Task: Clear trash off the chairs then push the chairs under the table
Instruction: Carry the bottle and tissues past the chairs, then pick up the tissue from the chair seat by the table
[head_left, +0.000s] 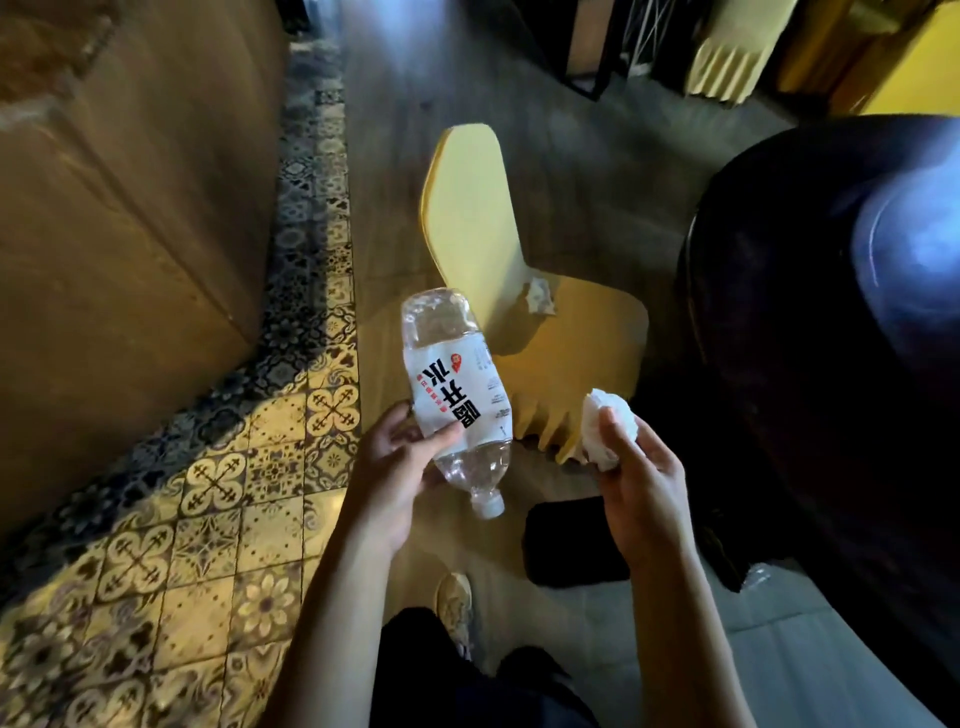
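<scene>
My left hand (397, 467) grips a clear plastic water bottle (457, 384) with a white label, held cap-down in front of me. My right hand (636, 483) is closed on a crumpled white tissue (605, 426). Just beyond both hands stands a yellow chair (478, 218), turned side-on beside a dark round table (810, 332). A second crumpled white tissue (540, 296) lies on the chair's seat where it meets the backrest.
A wooden wall panel (130, 218) rises at the left above patterned floor tiles (208, 493). A black object (576, 540) sits on the floor by the table. Another yellow chair (737, 57) stands at the far right. My shoe (454, 603) shows below.
</scene>
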